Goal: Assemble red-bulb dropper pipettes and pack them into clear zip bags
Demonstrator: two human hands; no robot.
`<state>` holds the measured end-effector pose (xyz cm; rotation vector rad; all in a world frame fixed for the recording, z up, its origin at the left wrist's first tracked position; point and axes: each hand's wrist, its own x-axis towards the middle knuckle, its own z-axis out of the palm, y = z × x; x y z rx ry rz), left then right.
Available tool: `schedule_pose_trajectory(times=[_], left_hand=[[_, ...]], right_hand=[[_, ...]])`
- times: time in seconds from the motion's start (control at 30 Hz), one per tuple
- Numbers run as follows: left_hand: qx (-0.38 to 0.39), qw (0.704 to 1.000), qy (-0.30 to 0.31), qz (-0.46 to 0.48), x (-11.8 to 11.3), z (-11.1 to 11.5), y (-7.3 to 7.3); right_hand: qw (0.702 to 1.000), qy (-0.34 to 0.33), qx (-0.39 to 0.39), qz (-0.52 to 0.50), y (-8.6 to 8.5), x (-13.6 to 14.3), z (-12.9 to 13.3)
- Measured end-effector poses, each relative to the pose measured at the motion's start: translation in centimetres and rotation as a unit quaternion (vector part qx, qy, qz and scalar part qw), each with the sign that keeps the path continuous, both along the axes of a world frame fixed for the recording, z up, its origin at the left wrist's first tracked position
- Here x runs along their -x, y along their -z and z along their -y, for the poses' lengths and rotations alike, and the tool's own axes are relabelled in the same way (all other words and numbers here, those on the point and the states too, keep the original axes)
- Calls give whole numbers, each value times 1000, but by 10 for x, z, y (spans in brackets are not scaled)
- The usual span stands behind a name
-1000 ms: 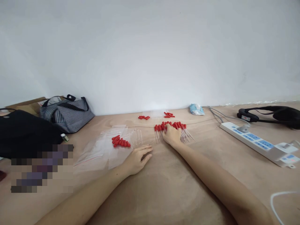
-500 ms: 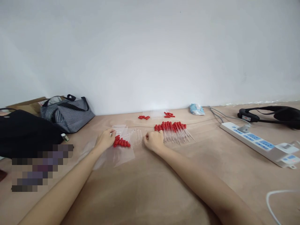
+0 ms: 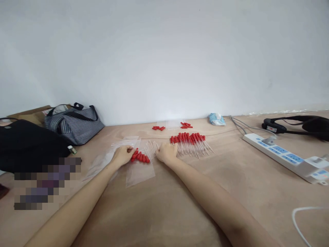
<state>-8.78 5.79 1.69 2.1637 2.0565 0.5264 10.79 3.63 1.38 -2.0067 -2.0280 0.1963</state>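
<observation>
My left hand (image 3: 123,155) rests on clear plastic bags (image 3: 141,175), its fingers pinched at the near end of a small heap of red rubber bulbs (image 3: 142,157). To the right of the heap lie several thin clear dropper tubes (image 3: 151,148), some leaning askew. My right hand (image 3: 166,152) is curled at the right end of these tubes; its fingertips are turned away, so what they hold is hidden. Beside it spreads a row of droppers (image 3: 191,142), red bulbs at the far end and clear stems toward me.
By the wall lie more red bulbs (image 3: 158,128) and clear tubes (image 3: 172,125). A blue tissue pack (image 3: 216,119), a white power strip (image 3: 280,154) and a black headset (image 3: 290,125) are on the right. A striped bag (image 3: 77,125) and a black bag (image 3: 28,147) stand left.
My left hand has moved right, and the red bulbs and the bag under them have shifted right too. The loose tubes lean more and sit closer to my right hand, which has barely moved.
</observation>
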Motion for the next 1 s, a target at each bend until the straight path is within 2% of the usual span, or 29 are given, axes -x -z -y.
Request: schedule_pose_trajectory(times=[0.13, 0.33, 0.4, 0.5, 0.6, 0.7, 0.77, 0.87, 1.0], left_hand=[[-20, 1000, 15, -4, -7, 4, -1], [-130, 991, -10, 1, -13, 9, -10], [-167, 985, 30, 29, -24, 15, -11], [-183, 970, 143, 76, -50, 33, -8], [-138, 954, 251, 85, -78, 58, -3], [-95, 939, 321, 83, -95, 80, 3], [-76, 933, 340, 84, -100, 87, 8], [-68, 935, 337, 89, -101, 88, 15], [-80, 937, 328, 92, -102, 85, 19]], right_hand=[[999, -25, 15, 34, -5, -7, 5], [994, -73, 33, 69, -16, -22, 27], [992, -88, 36, 82, -17, -34, 39], [989, -110, 40, 86, -17, -60, 57], [989, -129, 53, 46, -12, -87, 68], [991, -130, 24, -33, -5, -104, 73], [988, -130, 1, -81, 2, -109, 73], [981, -148, -19, -123, 13, -109, 71], [981, -149, -55, -112, 25, -106, 69]])
